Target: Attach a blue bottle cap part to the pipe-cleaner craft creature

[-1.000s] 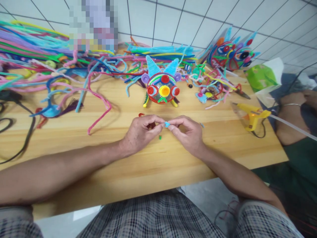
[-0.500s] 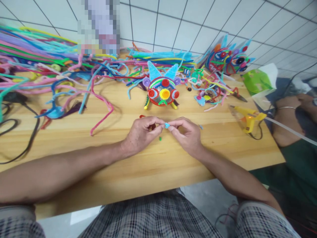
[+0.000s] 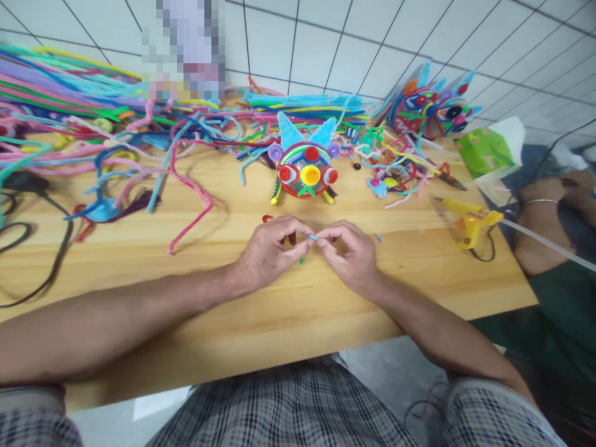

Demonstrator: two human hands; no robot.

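Between my fingertips is a small piece of blue pipe cleaner (image 3: 312,237), pinched from both sides above the table. My left hand (image 3: 270,251) grips its left end with thumb and forefinger. On the other end, my right hand (image 3: 350,253) pinches in the same way. Just beyond the hands stands a mask-like figure (image 3: 305,167) with blue pointed ears, red and white eyes and a yellow nose. A tiny green scrap (image 3: 302,261) lies below my left fingertips, and a red curled piece (image 3: 267,218) shows behind that hand, partly hidden.
Heaps of coloured pipe cleaners (image 3: 60,93) cover the back left. A yellow glue gun (image 3: 470,223) rests at the right, beside pliers (image 3: 451,180). Two similar figures (image 3: 428,108) and a green tissue pack (image 3: 487,149) stand behind. Another person's arm (image 3: 540,223) is at the right edge.
The blue piece has turned between my fingertips and now looks thinner and flatter. My hands have shifted only slightly.
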